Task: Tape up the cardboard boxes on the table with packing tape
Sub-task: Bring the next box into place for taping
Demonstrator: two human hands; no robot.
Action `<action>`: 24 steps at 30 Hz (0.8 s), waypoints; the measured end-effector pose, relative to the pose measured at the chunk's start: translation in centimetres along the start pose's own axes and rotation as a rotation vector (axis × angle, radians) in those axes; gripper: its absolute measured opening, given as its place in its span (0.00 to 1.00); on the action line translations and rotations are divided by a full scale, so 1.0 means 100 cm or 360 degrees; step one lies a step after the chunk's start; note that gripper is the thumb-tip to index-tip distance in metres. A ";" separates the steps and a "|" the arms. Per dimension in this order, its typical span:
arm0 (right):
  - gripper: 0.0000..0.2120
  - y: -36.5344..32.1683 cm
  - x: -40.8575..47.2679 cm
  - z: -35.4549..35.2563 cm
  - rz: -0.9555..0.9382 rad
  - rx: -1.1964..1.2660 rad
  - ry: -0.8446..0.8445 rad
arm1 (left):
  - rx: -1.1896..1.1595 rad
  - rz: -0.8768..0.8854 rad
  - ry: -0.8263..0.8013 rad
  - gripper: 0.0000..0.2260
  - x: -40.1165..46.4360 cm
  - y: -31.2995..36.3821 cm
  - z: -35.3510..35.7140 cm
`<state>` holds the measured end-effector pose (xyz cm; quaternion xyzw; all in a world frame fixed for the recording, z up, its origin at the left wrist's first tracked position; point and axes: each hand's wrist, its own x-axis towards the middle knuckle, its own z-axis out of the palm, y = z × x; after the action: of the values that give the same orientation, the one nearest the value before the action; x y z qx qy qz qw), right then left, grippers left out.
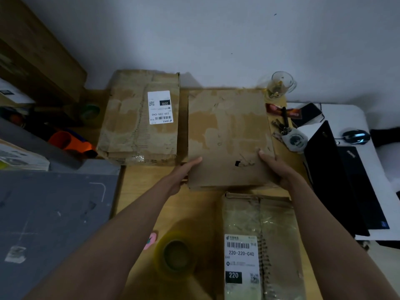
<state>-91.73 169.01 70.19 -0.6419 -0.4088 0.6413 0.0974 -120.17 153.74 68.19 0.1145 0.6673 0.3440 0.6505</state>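
Centre box (229,137) lies flat on the tabletop (194,213), between the two hands. Left hand (184,172) lies with straight fingers against the box's near left edge; right hand (276,167) wraps the near right corner, thumb on top, fingers hidden beneath. The two-sided hold probably serves to square or shift the box before sealing. Tape roll (175,255) rests flat near the front edge, apart from both hands, within easy reach. A labelled box (138,118) sits to the left, another (259,245) nearer the person; clear tape seems to cover the latter. Keys (287,133) and a glass (280,84) lie just right of the centre box.
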 end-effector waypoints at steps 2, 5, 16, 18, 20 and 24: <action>0.27 -0.001 -0.003 0.000 -0.0005 0.0005 -0.0024 | 0.0004 -0.0017 -0.0025 0.25 0.001 0.001 -0.001; 0.31 -0.005 -0.010 -0.001 -0.0041 -0.0018 -0.0054 | -0.0012 -0.0002 -0.0076 0.27 -0.001 0.005 0.003; 0.29 -0.093 -0.082 0.002 -0.0780 -0.0872 0.0350 | -0.0565 0.0061 -0.0314 0.22 -0.018 0.005 0.034; 0.30 -0.116 -0.102 0.004 -0.0801 -0.1016 0.0415 | -0.0615 0.0073 -0.0386 0.21 -0.029 0.010 0.041; 0.30 -0.137 -0.127 0.006 -0.0844 -0.1123 0.0469 | -0.0666 0.0104 -0.0468 0.19 -0.042 0.016 0.050; 0.30 -0.168 -0.186 0.007 -0.0912 -0.1206 0.0619 | -0.0787 0.0194 -0.0617 0.23 -0.069 0.030 0.065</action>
<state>-96.19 167.48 94.80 -0.6017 -0.7465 0.2644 0.1040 -114.02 153.86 76.02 0.0561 0.4190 0.5058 0.7520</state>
